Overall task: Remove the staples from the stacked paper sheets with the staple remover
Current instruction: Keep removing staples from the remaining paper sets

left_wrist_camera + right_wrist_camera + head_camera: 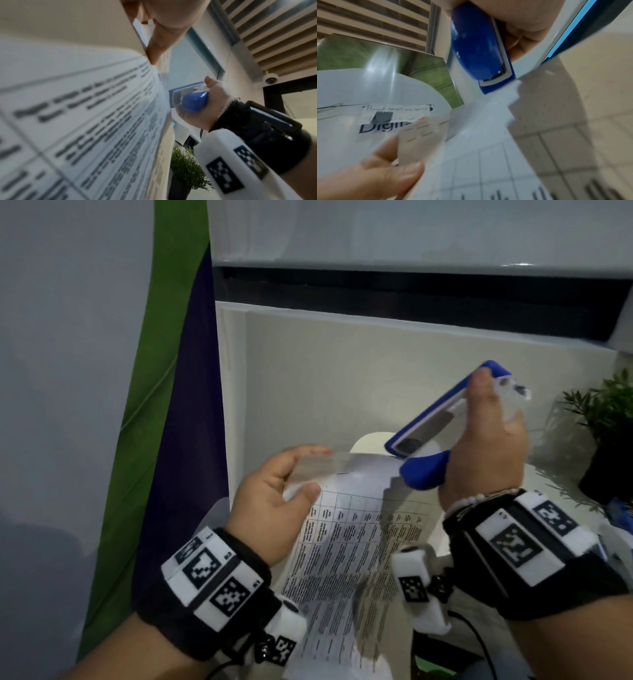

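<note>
Currently, my left hand pinches the paper sheets, my right hand grips the staple remover at their 2 o'clock; removal appears pending.

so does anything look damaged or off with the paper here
Yes: the corner of the paper sheets nearest the blue tool looks ragged, with a jagged torn edge just below the tool's tip. The right hand grips the tool, the left hand holds the other top corner.
</note>
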Available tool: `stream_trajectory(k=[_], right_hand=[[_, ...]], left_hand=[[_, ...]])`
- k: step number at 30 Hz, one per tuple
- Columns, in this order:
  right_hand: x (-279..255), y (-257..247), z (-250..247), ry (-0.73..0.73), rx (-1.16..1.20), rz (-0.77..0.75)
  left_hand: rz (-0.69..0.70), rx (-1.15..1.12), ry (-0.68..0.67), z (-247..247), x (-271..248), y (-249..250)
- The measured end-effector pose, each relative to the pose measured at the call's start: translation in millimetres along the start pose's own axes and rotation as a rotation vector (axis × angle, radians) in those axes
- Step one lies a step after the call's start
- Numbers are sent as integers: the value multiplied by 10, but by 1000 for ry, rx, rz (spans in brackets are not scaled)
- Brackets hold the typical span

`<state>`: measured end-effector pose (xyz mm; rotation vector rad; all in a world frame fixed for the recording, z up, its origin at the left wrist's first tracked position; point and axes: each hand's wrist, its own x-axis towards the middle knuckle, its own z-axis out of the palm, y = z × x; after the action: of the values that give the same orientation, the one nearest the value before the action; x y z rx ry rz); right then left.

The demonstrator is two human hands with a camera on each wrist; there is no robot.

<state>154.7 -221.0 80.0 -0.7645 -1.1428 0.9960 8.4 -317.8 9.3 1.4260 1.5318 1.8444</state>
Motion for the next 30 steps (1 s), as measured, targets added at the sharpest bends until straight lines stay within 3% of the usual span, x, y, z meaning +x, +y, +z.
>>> stream_trajectory(k=[4,7,12,19,30], right_hand=[[75,4,-96,64,72,29],[35,35,-104,17,89,8],[-52,118,-97,-116,32,-53],[-131,174,-37,-198,43,-81],[-52,148,104,-233,1,-140]], left_hand=[[215,135,39,-7,-7,-109],[360,304,18,-8,-38,-180],[439,388,7,7,-55,-201],[411,352,30,10,-36,-261],[111,171,109,-38,52,-204]])
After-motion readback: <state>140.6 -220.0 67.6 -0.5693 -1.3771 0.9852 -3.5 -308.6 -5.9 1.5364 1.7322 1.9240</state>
